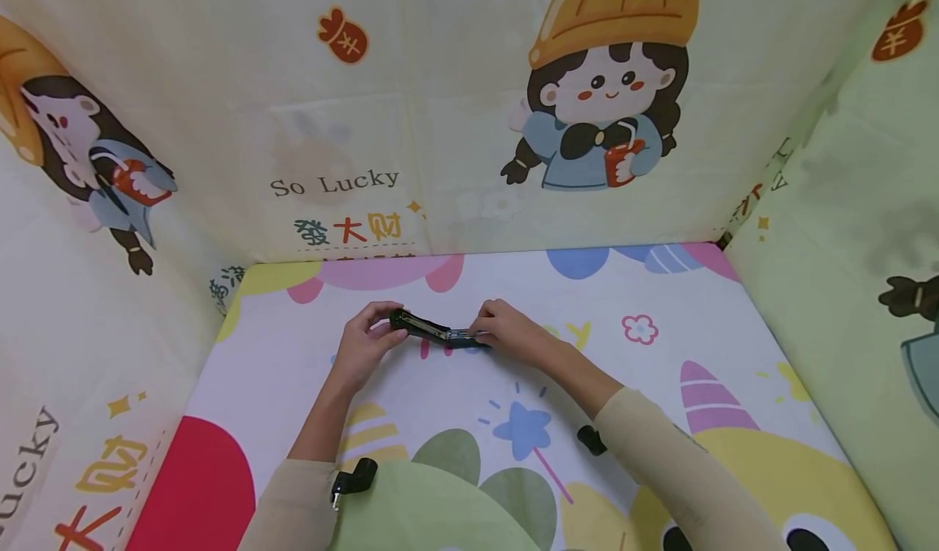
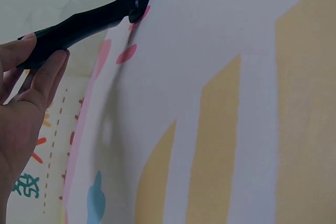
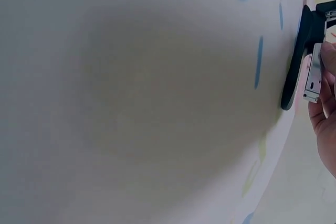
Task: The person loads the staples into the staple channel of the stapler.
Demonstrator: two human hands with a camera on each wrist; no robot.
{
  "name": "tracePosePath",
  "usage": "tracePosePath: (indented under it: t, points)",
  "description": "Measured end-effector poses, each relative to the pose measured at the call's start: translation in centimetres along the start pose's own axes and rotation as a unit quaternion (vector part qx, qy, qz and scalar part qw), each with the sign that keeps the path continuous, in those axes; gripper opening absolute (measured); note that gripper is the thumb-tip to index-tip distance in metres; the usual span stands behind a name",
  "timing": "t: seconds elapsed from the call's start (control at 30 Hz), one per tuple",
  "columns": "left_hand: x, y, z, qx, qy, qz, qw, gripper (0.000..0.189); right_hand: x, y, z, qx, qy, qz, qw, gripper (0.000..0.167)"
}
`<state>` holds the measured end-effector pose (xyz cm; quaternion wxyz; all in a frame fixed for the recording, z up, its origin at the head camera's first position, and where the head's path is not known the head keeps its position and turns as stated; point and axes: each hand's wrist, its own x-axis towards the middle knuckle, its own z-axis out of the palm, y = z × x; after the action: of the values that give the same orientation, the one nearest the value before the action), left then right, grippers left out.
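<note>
A black stapler (image 1: 433, 331) is spread wide open near the far side of the table, held between both hands. My left hand (image 1: 361, 346) pinches the end of its black top arm (image 2: 79, 27), thumb on one side and fingers on the other. At the other end, my right hand (image 1: 509, 329) grips the silver metal staple channel (image 3: 313, 74). Beside that channel in the right wrist view lies the long black base (image 3: 296, 64). The hinge area sits to the right of the left hand in the head view. Part of the channel is hidden behind the right fingers.
A patterned cloth (image 1: 469, 404) with cartoon shapes covers the table. Printed curtains (image 1: 455, 111) stand at the back and on both sides. Black wrist mounts (image 1: 356, 478) are strapped at the beige sleeves (image 1: 675, 461).
</note>
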<state>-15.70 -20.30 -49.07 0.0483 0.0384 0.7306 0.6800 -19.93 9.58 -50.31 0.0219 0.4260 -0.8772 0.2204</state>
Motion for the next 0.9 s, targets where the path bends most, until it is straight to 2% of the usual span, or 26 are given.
tracePosePath:
  t: [0.23,0.53,0.9]
  points:
    - [-0.1,0.2,0.1,-0.001,0.002,0.005,1.0,0.051,-0.7,0.5,-0.1,0.002,0.0,0.02,0.9998,0.015]
    - [-0.1,0.3,0.0,0.001,0.004,0.007,1.0,0.052,-1.6,1.0,-0.3,0.015,0.026,0.01,0.9995,0.015]
    - [-0.1,0.4,0.1,0.008,-0.001,-0.001,1.0,0.051,-2.4,1.1,-1.1,0.037,0.011,0.037,0.9986,0.019]
